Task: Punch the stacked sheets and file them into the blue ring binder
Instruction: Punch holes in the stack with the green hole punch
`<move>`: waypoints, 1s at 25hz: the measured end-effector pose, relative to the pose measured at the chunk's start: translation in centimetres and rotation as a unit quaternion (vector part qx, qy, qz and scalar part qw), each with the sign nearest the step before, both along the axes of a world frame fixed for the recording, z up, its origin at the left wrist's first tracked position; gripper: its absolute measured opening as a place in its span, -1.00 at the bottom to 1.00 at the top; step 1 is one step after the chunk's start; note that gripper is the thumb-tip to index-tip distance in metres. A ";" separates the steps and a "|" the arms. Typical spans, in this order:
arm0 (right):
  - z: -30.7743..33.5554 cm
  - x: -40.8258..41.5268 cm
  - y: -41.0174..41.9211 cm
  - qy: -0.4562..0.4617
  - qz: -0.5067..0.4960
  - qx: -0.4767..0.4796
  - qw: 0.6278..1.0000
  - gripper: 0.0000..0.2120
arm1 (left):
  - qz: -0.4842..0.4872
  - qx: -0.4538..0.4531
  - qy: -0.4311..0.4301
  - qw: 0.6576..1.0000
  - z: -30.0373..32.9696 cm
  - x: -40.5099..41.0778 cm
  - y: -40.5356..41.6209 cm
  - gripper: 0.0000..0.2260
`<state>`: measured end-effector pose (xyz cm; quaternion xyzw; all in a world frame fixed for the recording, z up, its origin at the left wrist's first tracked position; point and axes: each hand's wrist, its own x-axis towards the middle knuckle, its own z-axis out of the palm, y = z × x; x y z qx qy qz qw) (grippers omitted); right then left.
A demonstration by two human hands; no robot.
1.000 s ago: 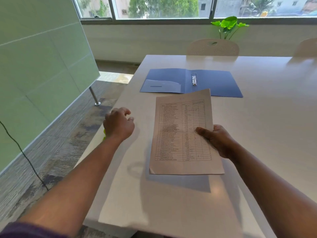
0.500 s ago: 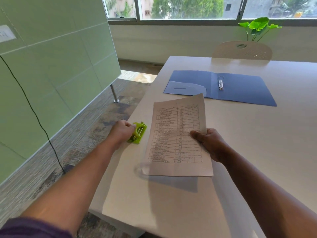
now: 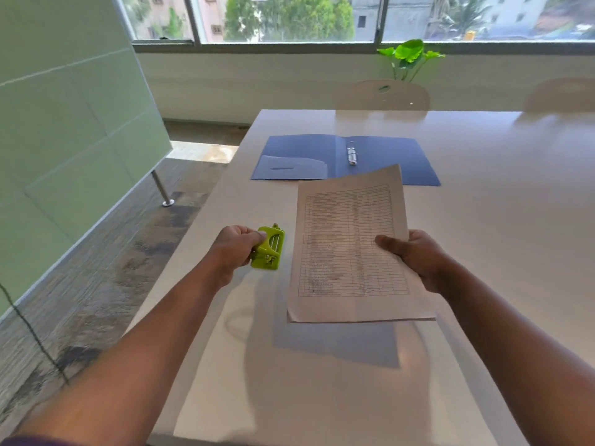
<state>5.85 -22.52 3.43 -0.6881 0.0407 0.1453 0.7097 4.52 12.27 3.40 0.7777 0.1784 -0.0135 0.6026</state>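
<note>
**Punch brought up beside the raised sheets**

The left hand (image 3: 236, 249) now grips the green hole punch (image 3: 269, 249), which a second ago lay hidden under it at the worktop's (image 3: 483, 220) left edge; it sits just left of the stacked sheets (image 3: 351, 249). The right hand (image 3: 418, 259) pinches their right edge, holding them above the worktop. Punching looks imminent. The blue ring binder (image 3: 380, 156) lies open at the far side, its near edge covered by the sheets. The sheet count and print are unreadable.

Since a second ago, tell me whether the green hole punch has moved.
Yes. The green hole punch, gripped by the left hand, has come away from the table edge toward the stacked sheets.
</note>
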 end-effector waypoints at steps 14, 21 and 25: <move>-1.6 -3.2 -12.1 0.043 -0.061 -0.025 0.997 -0.86 | -0.082 -0.008 0.029 0.996 -2.8 2.2 -13.9 -0.86; -2.3 -1.8 -11.8 0.049 -0.038 -0.048 0.997 -0.84 | -0.097 0.039 0.021 0.994 -3.4 2.2 -14.2 -0.82; -2.5 -1.1 -11.6 0.065 -0.039 -0.048 0.996 -0.81 | -0.098 0.026 0.011 0.995 -3.5 2.1 -14.2 -0.82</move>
